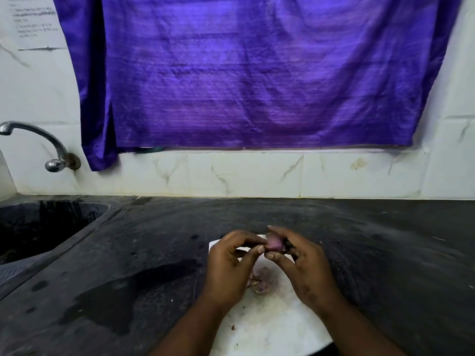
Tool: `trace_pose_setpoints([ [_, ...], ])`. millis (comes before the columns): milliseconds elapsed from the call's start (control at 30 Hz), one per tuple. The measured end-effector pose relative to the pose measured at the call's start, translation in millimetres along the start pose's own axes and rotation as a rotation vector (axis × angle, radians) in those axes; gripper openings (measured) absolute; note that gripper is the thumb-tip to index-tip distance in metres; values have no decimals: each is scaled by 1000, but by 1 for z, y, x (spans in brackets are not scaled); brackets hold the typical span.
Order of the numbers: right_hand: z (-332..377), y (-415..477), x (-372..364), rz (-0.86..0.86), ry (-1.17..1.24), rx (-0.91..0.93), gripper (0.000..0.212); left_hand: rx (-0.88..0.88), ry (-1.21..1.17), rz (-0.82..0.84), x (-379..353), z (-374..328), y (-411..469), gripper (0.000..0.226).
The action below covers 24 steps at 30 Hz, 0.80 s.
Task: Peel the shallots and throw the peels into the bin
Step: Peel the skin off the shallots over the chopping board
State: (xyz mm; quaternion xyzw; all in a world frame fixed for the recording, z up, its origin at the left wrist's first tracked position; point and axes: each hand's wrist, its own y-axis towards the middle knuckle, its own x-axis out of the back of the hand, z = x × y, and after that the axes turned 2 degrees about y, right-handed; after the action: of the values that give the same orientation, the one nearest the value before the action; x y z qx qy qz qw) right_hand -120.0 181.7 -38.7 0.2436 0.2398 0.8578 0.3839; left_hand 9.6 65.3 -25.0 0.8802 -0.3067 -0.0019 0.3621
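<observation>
Far to your left the tap [38,142] hangs over the dark sink [38,227], both well apart from the work and playing no part in it. A wet patch [123,291] darkens the bench [385,253] between the sink and you. Your left hand [231,265] is curled, thumb and forefinger pinched at the near end of the shallot [274,243], probably to catch a loose edge of skin. The shallot itself sits up in the air between both hands, over the white cutting board [270,327], so whatever comes off should fall onto the board rather than the bench. A small heap of peels [259,281] already lies there, just below your hands. Your right hand [303,265] is closed around the far side of the shallot, steadying it so the left can pull. No bin shows anywhere, so the peels wait on the board for now.
</observation>
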Motion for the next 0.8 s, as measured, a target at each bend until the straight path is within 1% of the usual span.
trace_pose_setpoints([
  [100, -1, 2, 0, 14, 77, -56, 39, 4, -36, -19, 0, 0, 1, 13],
  [233, -1, 3, -2, 47, 208, -92, 27, 141, -135, -53, -1, -2, 2, 12],
  [333, 0, 4, -2, 47, 291, -148, 34, 153, -166, -27, -1, 0, 2, 9],
  [467, 2, 3, -1, 129, 302, -173, 40, 190, -181, -17, -2, -2, 0, 6],
  [567, 1, 0, -4, 184, 349, -229, 60, 192, -179, -12, -3, -1, 0, 8],
  [600, 2, 0, -4, 177, 333, -232, 61, 185, -172, -3, -3, 0, 0, 10],
  [667, 3, 1, -4, 164, 267, -220, 57, 164, -158, 11, -4, 2, 1, 10],
  [800, 6, 0, -3, 205, 233, -223, 50, 187, -213, 32, -3, 4, 2, 10],
])
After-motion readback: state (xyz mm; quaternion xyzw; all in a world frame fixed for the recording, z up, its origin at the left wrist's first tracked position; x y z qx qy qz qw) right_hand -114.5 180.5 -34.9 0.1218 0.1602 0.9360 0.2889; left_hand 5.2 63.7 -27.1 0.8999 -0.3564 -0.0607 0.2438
